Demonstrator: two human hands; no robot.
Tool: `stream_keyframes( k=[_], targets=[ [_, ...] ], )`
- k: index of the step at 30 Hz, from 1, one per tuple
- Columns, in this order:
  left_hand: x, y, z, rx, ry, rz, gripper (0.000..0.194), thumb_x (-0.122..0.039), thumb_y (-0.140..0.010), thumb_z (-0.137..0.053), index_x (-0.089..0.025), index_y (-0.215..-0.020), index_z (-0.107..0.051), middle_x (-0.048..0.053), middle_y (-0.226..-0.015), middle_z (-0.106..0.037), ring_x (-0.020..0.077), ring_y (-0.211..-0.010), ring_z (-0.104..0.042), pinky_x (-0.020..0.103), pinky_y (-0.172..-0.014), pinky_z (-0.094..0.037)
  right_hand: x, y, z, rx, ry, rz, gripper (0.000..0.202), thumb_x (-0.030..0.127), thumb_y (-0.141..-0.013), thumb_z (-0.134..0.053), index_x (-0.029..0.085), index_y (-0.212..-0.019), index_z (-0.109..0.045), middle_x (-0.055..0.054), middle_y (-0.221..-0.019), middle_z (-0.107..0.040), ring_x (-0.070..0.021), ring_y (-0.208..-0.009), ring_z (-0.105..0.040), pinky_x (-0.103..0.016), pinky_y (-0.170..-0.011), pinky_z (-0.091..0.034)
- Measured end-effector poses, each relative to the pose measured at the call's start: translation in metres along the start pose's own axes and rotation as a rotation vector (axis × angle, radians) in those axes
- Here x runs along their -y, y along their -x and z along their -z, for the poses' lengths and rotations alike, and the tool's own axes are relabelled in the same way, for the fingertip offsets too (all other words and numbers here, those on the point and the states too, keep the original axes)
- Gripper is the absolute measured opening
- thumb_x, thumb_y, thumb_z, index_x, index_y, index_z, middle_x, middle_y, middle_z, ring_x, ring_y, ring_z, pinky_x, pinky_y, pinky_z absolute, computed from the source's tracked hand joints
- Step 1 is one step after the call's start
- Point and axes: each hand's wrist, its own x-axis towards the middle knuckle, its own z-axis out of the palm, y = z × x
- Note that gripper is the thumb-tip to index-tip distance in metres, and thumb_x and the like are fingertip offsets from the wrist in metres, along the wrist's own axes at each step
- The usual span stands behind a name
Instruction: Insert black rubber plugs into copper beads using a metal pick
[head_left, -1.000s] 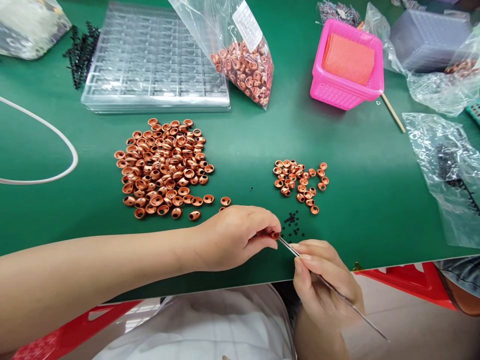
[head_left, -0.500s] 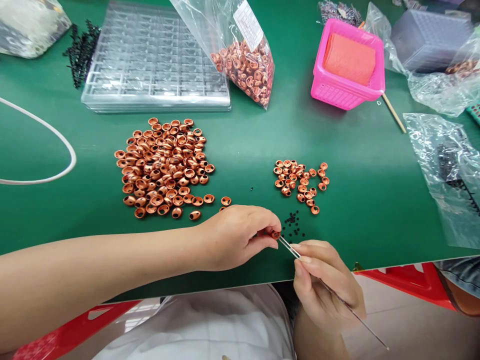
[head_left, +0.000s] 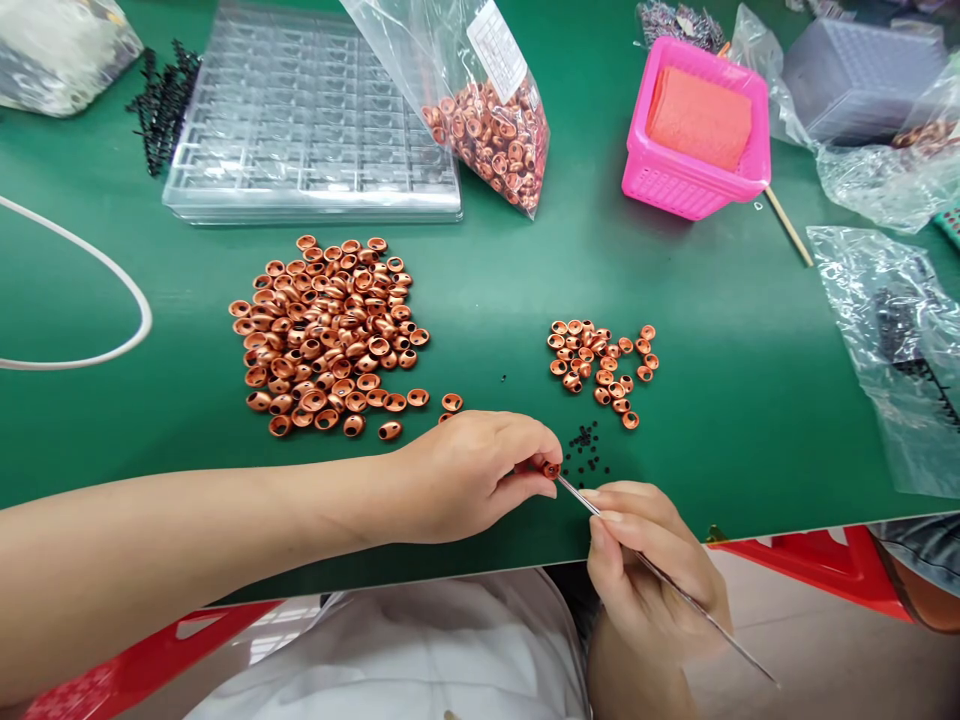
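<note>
Between thumb and fingers, my left hand pinches a small copper-coloured cup. My right hand holds thin metal tweezers, whose tips touch the cup and look pressed together. Tiny black pieces lie just behind the tweezers' tips. A large pile of copper cups is spread to the left, beyond my left forearm. Farther right sits a smaller group of the same cups. What is inside the held cup is too small to tell.
Clear plastic trays and a bag of copper cups stand at the back. A pink basket holds an orange-red block. Plastic bags lie at the right, a white cable at the left, black parts behind it.
The tweezers' two prongs have closed together, and their rear end has dipped slightly. My left hand and the cup have stayed in place.
</note>
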Motion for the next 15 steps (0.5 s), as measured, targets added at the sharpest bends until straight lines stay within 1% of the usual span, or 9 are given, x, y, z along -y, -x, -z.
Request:
stream_keyframes(
  k=[5,10,15],
  targets=[
    [0.0012,0.0009,-0.0011,-0.010,-0.018,-0.021,0.005,-0.019,-0.097,-0.055,-0.018,-0.096,-0.060,0.000,-0.081,-0.068,0.0113,-0.066,-0.060,0.022,-0.065,-0.046,0.0014,-0.0014,-0.0014,-0.026,-0.019,0.005,0.039,-0.009,-0.074,-0.064,0.016,-0.104,-0.067,-0.006,-0.096,-0.075,-0.0194,-0.082,-0.072,-0.036,-0.064,-0.062],
    [0.0046,0.0018,-0.0045,-0.029,-0.046,-0.059,0.009,-0.021,-0.099,-0.051,-0.018,-0.097,-0.059,0.001,-0.082,-0.069,0.0119,-0.067,-0.061,0.023,-0.066,-0.048,0.0017,-0.0008,-0.0017,-0.020,-0.010,-0.009,0.038,-0.007,-0.075,-0.064,0.018,-0.105,-0.067,-0.006,-0.096,-0.075,-0.0191,-0.081,-0.073,-0.035,-0.065,-0.063],
    [0.0039,0.0020,-0.0046,-0.064,-0.089,-0.121,0.009,-0.020,-0.101,-0.050,-0.017,-0.097,-0.058,0.002,-0.085,-0.071,0.0119,-0.070,-0.064,0.022,-0.066,-0.049,0.0013,0.0022,-0.0019,-0.027,0.002,-0.025,0.038,-0.004,-0.078,-0.063,0.020,-0.107,-0.067,-0.005,-0.096,-0.076,-0.0182,-0.082,-0.072,-0.035,-0.066,-0.063]
  ],
)
